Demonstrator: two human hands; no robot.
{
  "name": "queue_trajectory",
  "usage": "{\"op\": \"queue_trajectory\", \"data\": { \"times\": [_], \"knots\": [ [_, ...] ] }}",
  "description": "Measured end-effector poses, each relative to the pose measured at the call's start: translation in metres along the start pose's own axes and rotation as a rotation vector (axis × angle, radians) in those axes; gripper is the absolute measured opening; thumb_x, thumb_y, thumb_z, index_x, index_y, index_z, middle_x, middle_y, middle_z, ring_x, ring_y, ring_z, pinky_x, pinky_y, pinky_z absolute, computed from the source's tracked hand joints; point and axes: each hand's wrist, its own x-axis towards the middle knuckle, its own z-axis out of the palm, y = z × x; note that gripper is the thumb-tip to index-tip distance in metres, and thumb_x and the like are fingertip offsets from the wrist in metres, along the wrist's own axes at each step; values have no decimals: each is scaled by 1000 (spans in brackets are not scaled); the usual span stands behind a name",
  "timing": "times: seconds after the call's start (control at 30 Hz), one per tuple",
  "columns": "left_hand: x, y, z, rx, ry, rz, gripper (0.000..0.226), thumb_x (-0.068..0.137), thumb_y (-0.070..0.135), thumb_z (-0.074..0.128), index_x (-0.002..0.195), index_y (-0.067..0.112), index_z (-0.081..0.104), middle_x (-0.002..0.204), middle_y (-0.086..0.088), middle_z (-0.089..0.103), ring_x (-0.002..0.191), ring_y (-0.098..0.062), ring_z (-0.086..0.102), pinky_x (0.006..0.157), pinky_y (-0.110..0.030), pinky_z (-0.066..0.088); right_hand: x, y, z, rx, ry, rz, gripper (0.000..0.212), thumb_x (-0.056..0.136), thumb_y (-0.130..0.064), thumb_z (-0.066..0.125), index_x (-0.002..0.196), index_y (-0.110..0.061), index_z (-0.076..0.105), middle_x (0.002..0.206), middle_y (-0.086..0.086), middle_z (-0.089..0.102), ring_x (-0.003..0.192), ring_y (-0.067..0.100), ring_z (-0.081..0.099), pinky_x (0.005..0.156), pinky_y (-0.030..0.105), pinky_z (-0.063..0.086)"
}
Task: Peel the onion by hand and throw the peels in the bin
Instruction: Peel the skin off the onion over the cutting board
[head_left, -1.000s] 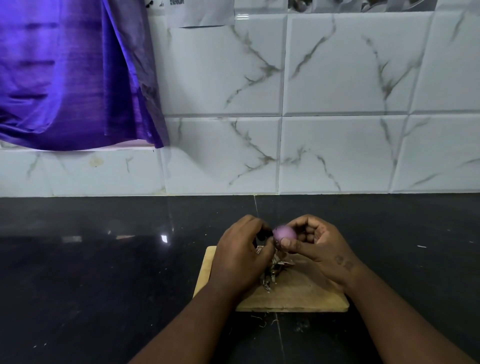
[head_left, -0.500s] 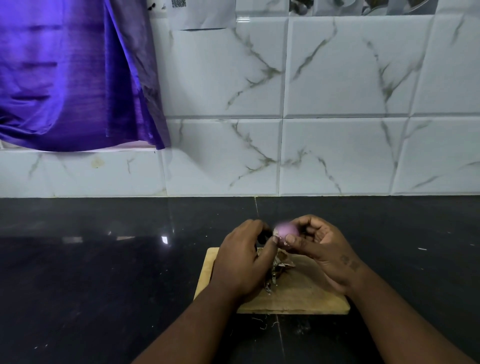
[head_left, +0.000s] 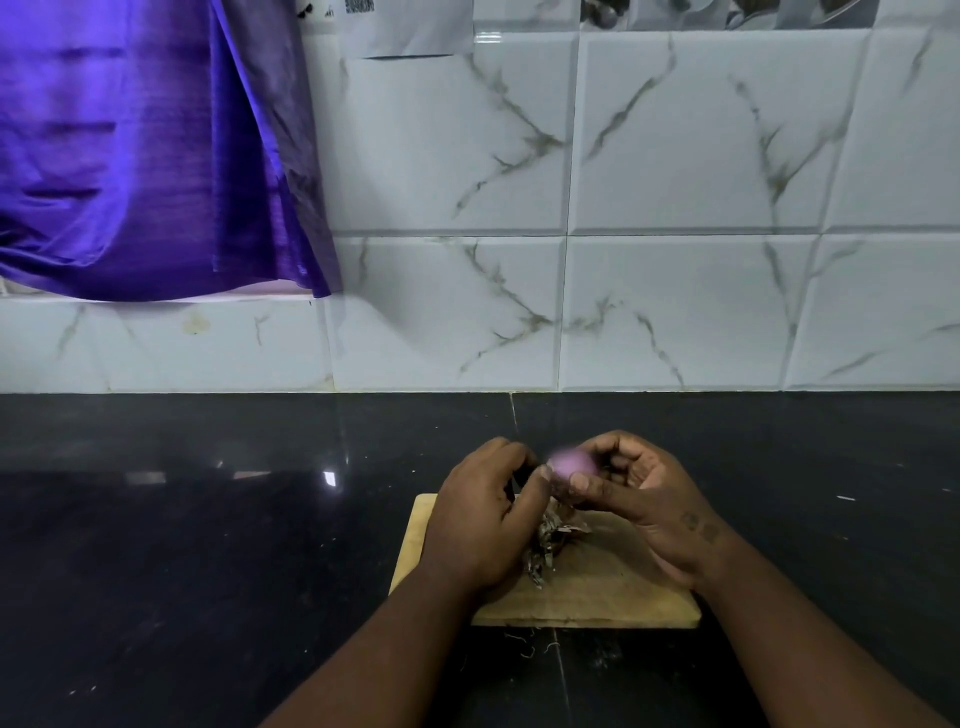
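Note:
A small pink-purple onion (head_left: 571, 461) is held above the far edge of a wooden cutting board (head_left: 613, 587). My right hand (head_left: 644, 499) grips it between thumb and fingers. My left hand (head_left: 483, 525) pinches at the onion's left side, thumb against it; whether a strip of skin is between those fingers is hidden. A heap of dry, greyish peels (head_left: 550, 540) lies on the board under the hands. No bin is in view.
The board sits on a black polished counter (head_left: 208, 545) with a few peel scraps (head_left: 524, 642) in front of it. A white marbled tile wall (head_left: 675, 208) rises behind. A purple cloth (head_left: 145, 150) hangs at the upper left.
Both hands stay over the board with small finger movements on the onion. The onion has turned slightly in my right hand. The peel heap looks the same.

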Motion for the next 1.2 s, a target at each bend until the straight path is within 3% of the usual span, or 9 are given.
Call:
{"op": "queue_trajectory", "data": {
  "times": [0.1, 0.3, 0.5, 0.7, 0.83, 0.9, 1.0, 1.1, 1.2],
  "knots": [
    [-1, 0, 0, 57, -11, 7, 23, 92, 49, 55, 85, 27, 60, 81, 12, 53, 78, -7, 53, 63, -25, 41, 0, -1, 1, -9, 0, -2, 31, 74, -8, 83, 103, -5, 72, 103, 15, 77, 94, 26, 74, 79, 33, 61],
    [2, -5, 2, 40, 19, 5, 5, 89, 21, 60, 84, 21, 61, 79, 10, 53, 74, -11, 52, 62, -29, 40, 0, 0, 1, 16, 0, 13, 37, 70, -13, 86, 103, -5, 72, 107, 22, 74, 96, 32, 72, 81, 40, 61],
    [0, 0, 0, -13, 26, -5, 18, 97, 42, 54, 94, 26, 62, 88, 12, 60, 84, -9, 59, 68, -30, 48, 0, 0, 0, 15, -3, 16, 34, 73, -10, 84, 104, -4, 71, 105, 20, 75, 94, 31, 72, 79, 39, 62],
    [2, -3, 2, 84, 53, -106, 13, 97, 21, 60, 85, 24, 56, 82, 8, 55, 77, -10, 54, 64, -35, 44, 1, -1, 0, 117, -16, 42, 42, 72, -11, 87, 109, 0, 69, 112, 28, 71, 94, 35, 72, 79, 40, 63],
    [1, -6, 4, 217, -73, -193, 11, 89, 32, 59, 78, 28, 61, 81, 12, 54, 79, -7, 51, 63, -29, 34, 1, -2, 0, 253, -28, 65, 60, 61, -24, 96, 110, -1, 70, 106, 23, 73, 84, 28, 75, 72, 32, 62],
    [1, -4, 3, 218, -97, -152, 19, 85, 40, 54, 81, 28, 68, 81, 12, 54, 79, -6, 52, 63, -27, 35, 1, -2, 0, 252, -5, 91, 54, 65, -20, 92, 110, 0, 69, 106, 22, 73, 82, 26, 75, 71, 31, 62],
    [2, -2, 0, 148, 6, -74, 18, 86, 39, 55, 87, 26, 68, 81, 13, 54, 78, -5, 52, 65, -26, 36, 0, -3, 1, 180, 21, 134, 36, 74, -12, 81, 107, -2, 69, 107, 24, 74, 84, 27, 75, 70, 31, 63],
    [2, 2, -2, 137, 112, 53, 13, 88, 36, 61, 96, 26, 65, 90, 16, 58, 81, -3, 52, 71, -24, 43, 0, -6, 1, 135, 49, 181, 38, 75, -14, 81, 108, 0, 68, 108, 25, 74, 85, 28, 74, 72, 34, 64],
    [1, 2, 0, 165, 110, 166, 18, 90, 35, 70, 105, 25, 70, 100, 14, 61, 89, -3, 56, 76, -26, 49, 0, -6, 1, 131, 32, 218, 40, 79, -17, 79, 111, 2, 65, 100, 24, 75, 83, 28, 74, 77, 38, 64]
  ]
}}
